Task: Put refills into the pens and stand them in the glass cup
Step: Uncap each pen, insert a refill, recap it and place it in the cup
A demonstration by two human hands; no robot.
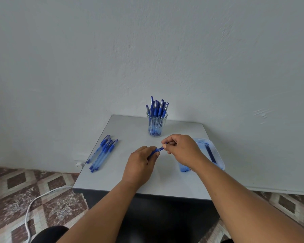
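The blue plastic pen I was working on lay between my two hands above the middle of the grey square table, its long axis running from lower left to upper right, the open end aimed toward my right hand. My left hand had its fingers curled round the pen's blue grip section, so most of the barrel was hidden inside my fist. My right hand pinched a small part at the pen's exposed end, thumb and forefinger closed narrowly on it; whether that was the refill's tip or the nose cone I could not tell, as it was too small and partly covered.

Behind my hands, near the far edge of the table, the clear glass cup stood upright, packed with capped blue pens pointing up and fanning slightly. To my left a loose row of blue pens lay flat on the table, roughly parallel, slanting from lower left to upper right. To my right, partly under my forearm, sat a shallow translucent plastic tray with dark blue refills lying along its length.
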